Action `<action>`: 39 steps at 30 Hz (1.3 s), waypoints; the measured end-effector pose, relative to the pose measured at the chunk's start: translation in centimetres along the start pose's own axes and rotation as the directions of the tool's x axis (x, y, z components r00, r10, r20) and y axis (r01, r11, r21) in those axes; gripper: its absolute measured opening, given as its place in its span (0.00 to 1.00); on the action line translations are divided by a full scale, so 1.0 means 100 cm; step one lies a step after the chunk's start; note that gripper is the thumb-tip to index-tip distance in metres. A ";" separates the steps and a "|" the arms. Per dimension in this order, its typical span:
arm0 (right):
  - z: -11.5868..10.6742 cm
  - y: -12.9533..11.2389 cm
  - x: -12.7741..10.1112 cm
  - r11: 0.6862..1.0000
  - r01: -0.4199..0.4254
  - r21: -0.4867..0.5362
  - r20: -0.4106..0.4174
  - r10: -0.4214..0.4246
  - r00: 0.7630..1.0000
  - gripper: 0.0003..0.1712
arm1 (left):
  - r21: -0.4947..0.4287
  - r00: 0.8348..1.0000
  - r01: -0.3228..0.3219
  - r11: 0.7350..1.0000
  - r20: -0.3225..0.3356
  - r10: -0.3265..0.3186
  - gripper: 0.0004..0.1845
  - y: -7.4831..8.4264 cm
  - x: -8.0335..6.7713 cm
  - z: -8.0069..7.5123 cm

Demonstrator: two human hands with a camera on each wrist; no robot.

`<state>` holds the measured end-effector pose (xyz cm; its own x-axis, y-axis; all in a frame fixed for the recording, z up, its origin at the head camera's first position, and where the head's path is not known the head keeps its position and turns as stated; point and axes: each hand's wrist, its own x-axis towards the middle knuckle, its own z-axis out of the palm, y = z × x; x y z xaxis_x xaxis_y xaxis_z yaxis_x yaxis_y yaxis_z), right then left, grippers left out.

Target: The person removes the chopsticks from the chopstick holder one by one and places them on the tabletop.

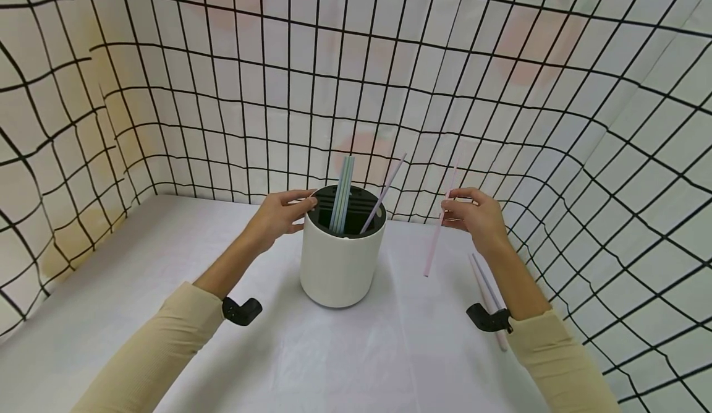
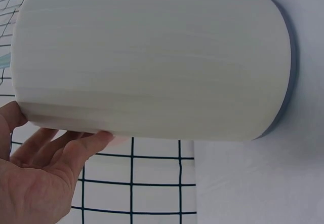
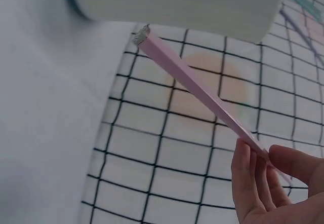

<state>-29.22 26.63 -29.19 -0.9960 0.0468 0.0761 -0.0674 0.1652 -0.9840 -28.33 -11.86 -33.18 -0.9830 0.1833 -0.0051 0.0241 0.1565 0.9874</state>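
Note:
A round white holder (image 1: 336,271) with a black slotted insert (image 1: 321,198) stands upright on the table. Several blue-green sticks (image 1: 342,193) stand in it, and one purple stick (image 1: 384,193) leans to the right. My left hand (image 1: 280,214) grips its upper left side, thumb at the rim and fingers against the outer wall. To the right of the holder, my right hand (image 1: 475,216) pinches a slim pink stick (image 3: 195,86) between thumb and fingertips. The stick slants, its silvery lower end (image 3: 142,34) pointing down toward the table.
Beside my right forearm, a purple stick (image 1: 486,277) and a pink stick (image 1: 502,340) lie on the white table (image 1: 345,363). Black wire grid panels (image 1: 239,91) stand along the back and both sides, with pale sheeting behind them.

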 end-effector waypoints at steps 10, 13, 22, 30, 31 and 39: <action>-0.021 0.045 0.003 0.979 -0.068 -0.192 -0.017 0.066 0.998 0.25 | -0.001 1.000 0.005 1.000 -0.002 -0.005 0.27 -0.001 0.001 0.001; -0.028 0.056 0.002 0.969 -0.097 -0.229 -0.016 0.096 0.995 0.26 | -0.002 1.000 0.004 1.000 0.000 -0.004 0.27 -0.001 0.001 0.001; -0.051 0.086 0.001 0.927 -0.144 -0.346 0.029 0.164 0.986 0.26 | 0.002 1.000 0.002 1.000 -0.002 -0.002 0.27 -0.001 0.001 0.000; -0.068 0.105 -0.001 0.914 -0.177 -0.365 0.060 0.213 0.975 0.27 | 0.006 1.000 -0.001 1.000 0.000 0.001 0.27 0.000 0.001 0.000; -0.070 0.108 -0.002 0.911 -0.185 -0.369 0.058 0.221 0.973 0.27 | 0.006 1.000 -0.001 1.000 -0.001 0.001 0.27 0.000 0.001 0.000; -0.087 0.130 -0.006 0.875 -0.234 -0.423 0.030 0.272 0.962 0.27 | -0.002 1.000 0.006 1.000 -0.006 -0.006 0.26 0.000 0.000 0.001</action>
<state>-29.03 37.34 -40.63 -0.9781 0.0604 -0.1990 0.1989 0.5506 -0.8107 -28.36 -11.77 -33.15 -0.9843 0.1763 -0.0098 0.0180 0.1556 0.9877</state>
